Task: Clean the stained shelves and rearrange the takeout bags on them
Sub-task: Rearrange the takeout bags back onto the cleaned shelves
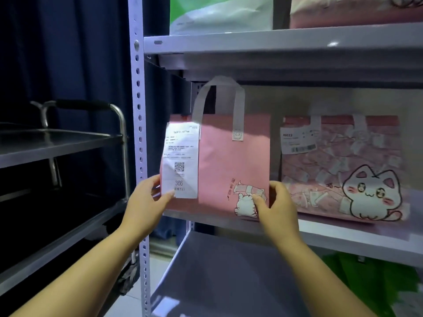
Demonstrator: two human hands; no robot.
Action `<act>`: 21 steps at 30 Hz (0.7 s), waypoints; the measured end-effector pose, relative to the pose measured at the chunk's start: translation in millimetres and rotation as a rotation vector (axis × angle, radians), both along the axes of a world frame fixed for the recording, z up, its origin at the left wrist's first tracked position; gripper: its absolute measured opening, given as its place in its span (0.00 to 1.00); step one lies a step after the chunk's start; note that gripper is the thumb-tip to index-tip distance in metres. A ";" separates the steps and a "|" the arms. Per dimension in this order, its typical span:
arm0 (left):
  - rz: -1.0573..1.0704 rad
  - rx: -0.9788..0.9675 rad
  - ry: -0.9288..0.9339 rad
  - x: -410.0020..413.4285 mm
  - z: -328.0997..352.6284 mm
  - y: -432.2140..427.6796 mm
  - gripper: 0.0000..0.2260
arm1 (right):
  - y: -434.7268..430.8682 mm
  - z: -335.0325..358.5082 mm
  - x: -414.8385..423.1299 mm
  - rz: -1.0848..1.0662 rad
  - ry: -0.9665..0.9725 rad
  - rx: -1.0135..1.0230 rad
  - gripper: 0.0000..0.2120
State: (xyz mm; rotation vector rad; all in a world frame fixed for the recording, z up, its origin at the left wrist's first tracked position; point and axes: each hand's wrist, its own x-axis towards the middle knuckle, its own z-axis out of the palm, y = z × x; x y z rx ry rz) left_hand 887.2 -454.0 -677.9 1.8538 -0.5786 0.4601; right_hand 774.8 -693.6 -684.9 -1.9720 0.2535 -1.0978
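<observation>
You hold the pink bag (229, 161) by its two lower corners at the left end of the middle shelf (343, 236). Your left hand (146, 200) grips the bag's lower left edge, thumb pressed on the front over the bottom corner of the white receipt (180, 161) stuck there, the other fingers hidden behind the bag. Your right hand (277, 207) grips the lower right edge in the same way, thumb lying over the small cat print and fingers curled round the side. The bag stands upright with its front towards you and its grey handles raised under the upper shelf (274, 40). Its bottom sits at the shelf's front edge, but you cannot tell whether it rests there or is lifted just off it.

Just beside it on the right, a second pink bag (343, 168) with a big cartoon cat stands on the same shelf, apart from the one you hold. On the upper shelf stand a green and white bag (219, 14) and another pink one (354, 12), both cut off at the top. The lower shelf (229, 271) shows a grey surface, with a green bag (366, 282) at its right end. Left of the shelf post (139, 133) is a metal cart (57, 145) against a dark curtain (68, 53).
</observation>
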 end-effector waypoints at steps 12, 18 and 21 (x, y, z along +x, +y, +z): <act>-0.103 0.045 0.048 27.9 -3.8 -12.3 0.15 | -11.0 5.4 23.9 -0.103 0.066 -0.064 0.14; 0.010 -0.068 0.012 -4.2 -0.9 -13.1 0.15 | -12.3 14.2 -9.4 -0.125 0.013 -0.048 0.18; -0.004 -0.090 0.003 -32.1 -1.8 -16.5 0.14 | -16.0 16.0 -40.1 -0.082 -0.047 -0.065 0.14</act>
